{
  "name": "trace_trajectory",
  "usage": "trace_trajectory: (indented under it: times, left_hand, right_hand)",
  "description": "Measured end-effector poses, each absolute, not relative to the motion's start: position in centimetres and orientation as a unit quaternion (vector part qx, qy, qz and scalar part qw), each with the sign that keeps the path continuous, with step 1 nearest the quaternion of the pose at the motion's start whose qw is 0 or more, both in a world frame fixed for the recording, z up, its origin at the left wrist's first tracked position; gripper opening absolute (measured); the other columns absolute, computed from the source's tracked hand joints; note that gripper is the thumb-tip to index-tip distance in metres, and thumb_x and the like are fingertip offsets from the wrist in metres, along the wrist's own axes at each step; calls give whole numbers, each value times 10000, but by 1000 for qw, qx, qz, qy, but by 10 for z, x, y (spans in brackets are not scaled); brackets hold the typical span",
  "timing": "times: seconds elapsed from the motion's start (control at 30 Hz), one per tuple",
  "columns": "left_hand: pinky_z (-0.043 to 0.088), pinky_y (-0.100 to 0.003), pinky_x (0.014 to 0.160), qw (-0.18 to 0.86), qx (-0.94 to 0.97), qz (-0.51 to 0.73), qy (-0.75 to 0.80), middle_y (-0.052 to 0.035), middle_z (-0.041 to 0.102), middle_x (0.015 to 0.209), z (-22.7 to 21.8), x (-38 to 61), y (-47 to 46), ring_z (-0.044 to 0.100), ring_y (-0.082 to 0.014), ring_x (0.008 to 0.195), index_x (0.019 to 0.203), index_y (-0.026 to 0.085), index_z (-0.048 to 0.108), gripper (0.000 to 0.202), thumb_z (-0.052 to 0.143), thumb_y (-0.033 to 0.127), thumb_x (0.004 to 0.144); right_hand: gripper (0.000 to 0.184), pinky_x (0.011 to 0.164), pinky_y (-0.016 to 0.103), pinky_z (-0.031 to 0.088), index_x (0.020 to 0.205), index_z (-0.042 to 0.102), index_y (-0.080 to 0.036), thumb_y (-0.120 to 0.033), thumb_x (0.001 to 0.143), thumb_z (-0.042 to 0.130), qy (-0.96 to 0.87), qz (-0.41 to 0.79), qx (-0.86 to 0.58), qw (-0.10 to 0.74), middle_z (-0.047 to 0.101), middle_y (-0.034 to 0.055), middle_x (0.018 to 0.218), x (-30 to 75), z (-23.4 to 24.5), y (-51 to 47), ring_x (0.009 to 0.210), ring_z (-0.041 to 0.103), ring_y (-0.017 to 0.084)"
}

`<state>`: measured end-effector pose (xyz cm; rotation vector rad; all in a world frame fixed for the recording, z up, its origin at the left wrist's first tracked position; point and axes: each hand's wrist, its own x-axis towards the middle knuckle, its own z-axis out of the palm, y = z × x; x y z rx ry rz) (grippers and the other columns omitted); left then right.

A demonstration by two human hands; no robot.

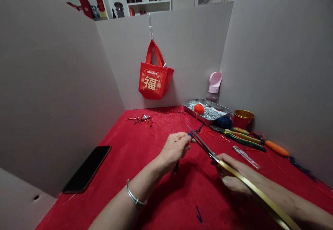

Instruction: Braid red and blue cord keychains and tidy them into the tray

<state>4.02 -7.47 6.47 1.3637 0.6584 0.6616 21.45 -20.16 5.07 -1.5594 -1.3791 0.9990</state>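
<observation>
My left hand [174,149] is closed in a pinch on a small dark blue cord piece [195,131], held just above the red cloth [145,174]. My right hand [235,176] grips gold-handled scissors [208,149], whose slightly parted blades point up-left and meet the blue cord at my left fingertips. A silver bangle [134,197] circles my left wrist. A short blue cord scrap [199,214] lies on the cloth near me.
A metal tray [206,111] with silver bits and an orange thread ball [199,108] stands at the back right, beside a blue ball and a gold-rimmed red cup [242,118]. Pliers and tools [247,139] lie right. A phone [87,169] lies left; a red bag [154,79] hangs behind.
</observation>
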Motion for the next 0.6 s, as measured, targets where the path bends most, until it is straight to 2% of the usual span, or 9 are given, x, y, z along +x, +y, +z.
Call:
trace_trajectory:
  times: [0.13,0.27,0.4,0.6]
  left_hand:
    - [64,-227,392,687,607,268,295,107,232,430,64,42,-73,137,-29,362,694,137,534,203,486,325,755]
    - [64,-225,388,693,602,263,297,107,228,418,65,43,-73,133,-30,361,680,136,535,183,475,294,753]
    - [63,-225,389,689,604,265,301,107,231,417,64,44,-72,129,-28,358,682,133,546,183,479,291,744]
    - [61,-226,390,685,611,258,301,106,229,422,61,46,-71,125,-30,360,686,135,553,186,480,293,751]
  right_hand:
    - [357,588,252,480,857,642,-251,-461,576,702,-550,401,-629,377,634,37,810,216,55,-197,723,575,206]
    - [320,548,252,474,841,642,-257,-460,597,683,-532,414,-653,345,632,32,764,219,49,-196,669,569,200]
    - [338,525,246,466,841,635,-245,-492,612,666,-520,420,-653,355,634,33,770,219,46,-196,659,569,195]
    - [302,573,254,472,771,625,-239,-480,597,680,-537,391,-660,351,641,34,800,215,49,-195,709,569,209]
